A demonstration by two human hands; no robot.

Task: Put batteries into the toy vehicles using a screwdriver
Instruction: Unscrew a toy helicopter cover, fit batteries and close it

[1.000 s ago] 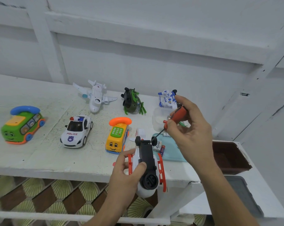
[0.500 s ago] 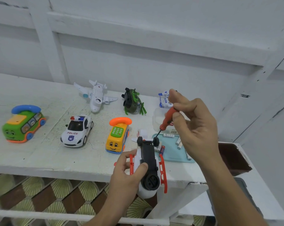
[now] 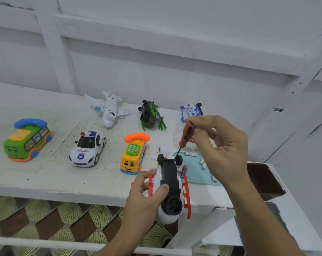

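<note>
My left hand (image 3: pixel 147 193) grips an upturned white toy helicopter (image 3: pixel 170 189) with a black underside and orange skids, held over the shelf's front edge. My right hand (image 3: pixel 223 145) pinches the orange handle of a small screwdriver (image 3: pixel 185 138). Its thin black shaft slants down to the far end of the helicopter's black underside. Several batteries (image 3: pixel 191 154) lie on a light blue tray (image 3: pixel 199 179) just behind the helicopter.
On the white shelf (image 3: pixel 45 174) stand a green phone bus (image 3: pixel 27 140), a police car (image 3: pixel 88 148), a yellow phone bus (image 3: pixel 133 154), a white plane (image 3: pixel 109 109), a green helicopter (image 3: pixel 151 116) and a blue-white toy (image 3: pixel 191 109). A clear tub (image 3: pixel 177 134) and a brown bin (image 3: pixel 263 179) sit at right.
My right hand has turned on the screwdriver handle, fingers shifting from wrapped low to pinching its top. The handle now stands more upright. The helicopter and my left hand stayed in place.
</note>
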